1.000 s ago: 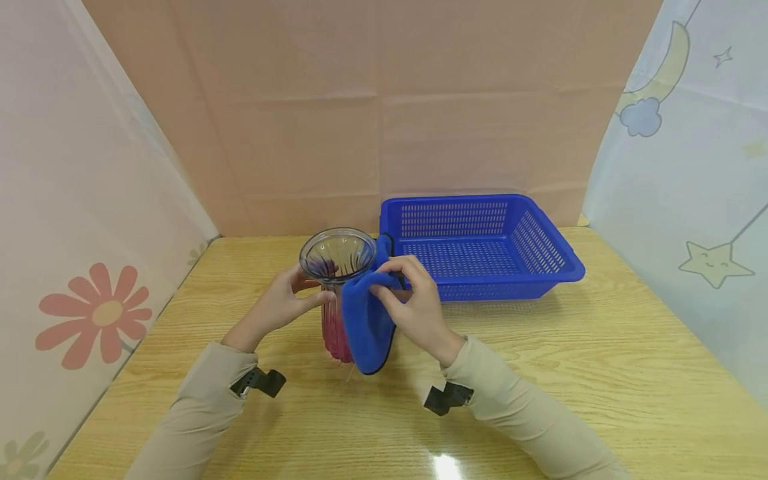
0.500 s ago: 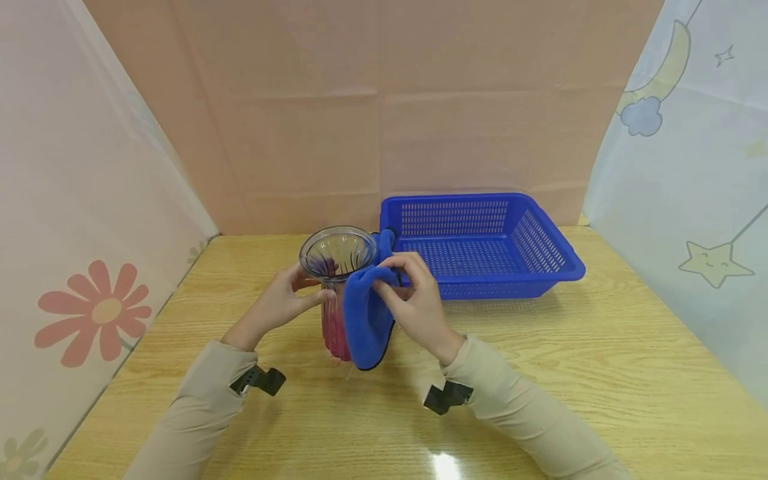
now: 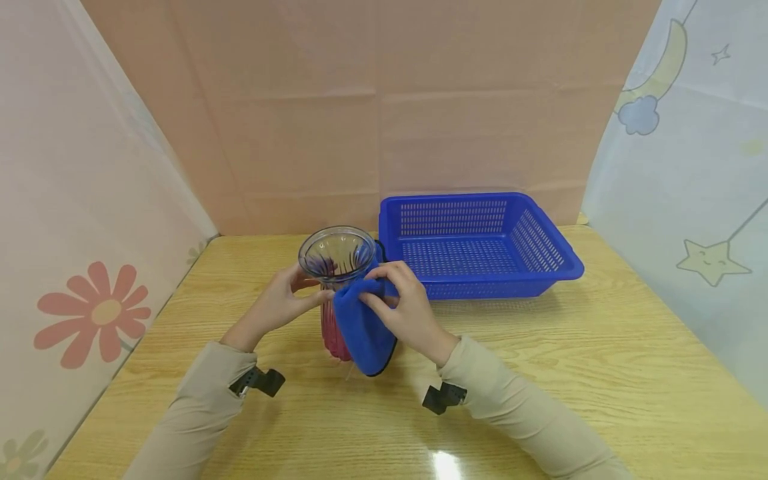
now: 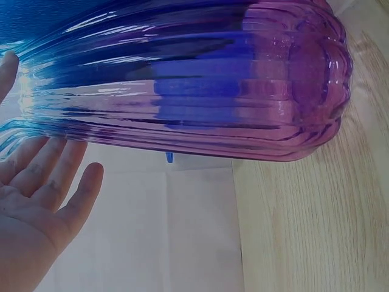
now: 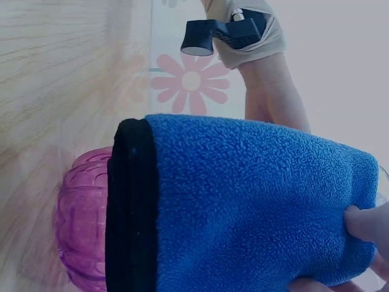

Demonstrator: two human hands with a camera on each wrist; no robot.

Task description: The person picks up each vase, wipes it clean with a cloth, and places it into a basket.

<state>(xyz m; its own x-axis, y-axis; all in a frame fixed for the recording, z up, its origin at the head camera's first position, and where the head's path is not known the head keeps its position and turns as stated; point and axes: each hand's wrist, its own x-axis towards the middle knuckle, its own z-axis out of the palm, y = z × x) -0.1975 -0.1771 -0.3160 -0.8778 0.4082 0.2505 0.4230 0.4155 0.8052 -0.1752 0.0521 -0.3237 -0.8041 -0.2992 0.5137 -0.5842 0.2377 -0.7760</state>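
A ribbed glass vase point(image 3: 332, 333), smoky at its flared rim and pink toward the base, stands upright on the table. My left hand point(image 3: 282, 300) holds it below the rim, thumb on the near side and fingers behind; in the left wrist view those fingers point(image 4: 45, 167) lie along the neck. With thumb and fingers, my right hand point(image 3: 411, 307) pinches a folded blue cloth point(image 3: 366, 340) with dark edging against the vase's right side. The cloth point(image 5: 243, 201) covers most of the vase in the right wrist view, leaving the pink base point(image 5: 82, 225) showing.
A blue plastic basket point(image 3: 480, 290) with slotted walls stands behind and right of the vase, close to my right hand. Peach fabric point(image 3: 288, 133) hangs behind the wooden table point(image 3: 540, 373), and patterned sheets flank both sides.
My right hand rose slightly with the cloth, then moved left and down, bringing the cloth further across the front of the vase. My left hand and the vase have stayed in place.
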